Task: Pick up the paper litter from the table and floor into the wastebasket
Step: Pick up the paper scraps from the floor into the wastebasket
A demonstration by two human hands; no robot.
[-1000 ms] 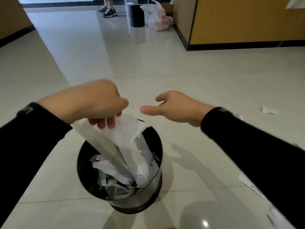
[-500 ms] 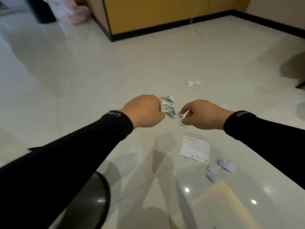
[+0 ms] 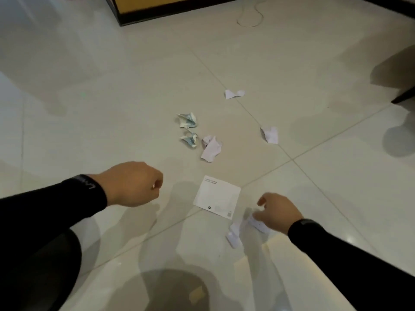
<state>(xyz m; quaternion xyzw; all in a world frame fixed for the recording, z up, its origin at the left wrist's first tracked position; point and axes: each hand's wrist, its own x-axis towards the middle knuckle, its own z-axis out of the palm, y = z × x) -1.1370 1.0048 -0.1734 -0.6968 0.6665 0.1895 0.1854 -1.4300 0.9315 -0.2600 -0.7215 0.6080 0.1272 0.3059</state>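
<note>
Paper litter lies scattered across a glossy, pale tiled floor (image 3: 292,70) as a person in black long sleeves bends over it. The left hand (image 3: 132,184) hangs above the tiles curled into a loose fist, and nothing can be seen in it. The right hand (image 3: 277,212) is low at the floor, fingers (image 3: 261,201) partly spread, its fingertips on a crumpled white scrap (image 3: 258,224); whether it has closed on the scrap cannot be told through the blur. Just beside that, a second crumpled white scrap (image 3: 233,237) lies on the tile. Between the two hands sits a flat white printed card (image 3: 216,199). Farther off are two crumpled greenish printed scraps (image 3: 187,120) (image 3: 190,139), a creased pale slip (image 3: 211,148) close by them, another pale slip (image 3: 270,134) to the right, and a torn white piece (image 3: 234,93) beyond. A thin pale cord (image 3: 250,17) loops near the dark baseboard of a yellow wall panel (image 3: 170,12). The wastebasket is out of view.
</note>
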